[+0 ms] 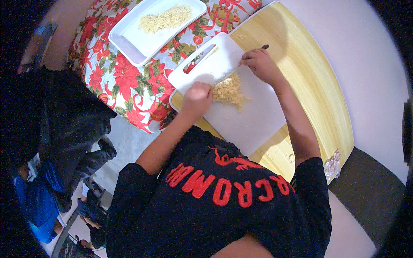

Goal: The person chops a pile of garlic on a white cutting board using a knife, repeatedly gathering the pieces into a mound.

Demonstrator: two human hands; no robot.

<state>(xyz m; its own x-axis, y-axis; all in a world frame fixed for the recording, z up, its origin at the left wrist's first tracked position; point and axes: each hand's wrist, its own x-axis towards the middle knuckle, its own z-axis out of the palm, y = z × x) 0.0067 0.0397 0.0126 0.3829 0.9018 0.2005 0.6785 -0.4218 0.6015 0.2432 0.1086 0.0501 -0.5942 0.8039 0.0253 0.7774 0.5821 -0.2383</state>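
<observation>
My right hand (260,66) is closed around a knife (265,46), whose dark handle end sticks out above the knuckles. Its thin blade, hard to make out, runs towards my left hand (197,98) along the upper edge of a heap of chopped pale yellow food (229,92). The fingers of my left hand are curled at the heap's left side; whether they pinch the blade's far end is not clear. Under both hands lies a white plastic cutting board (255,119) with a slot handle at its upper left.
A white tray (129,53) holding more chopped pale food stands on a poinsettia-patterned tablecloth (125,75). The board rests on a wood-grain tabletop (309,74). Crumpled clear plastic (333,164) lies at the table's right corner. Other people (58,129) are at the left.
</observation>
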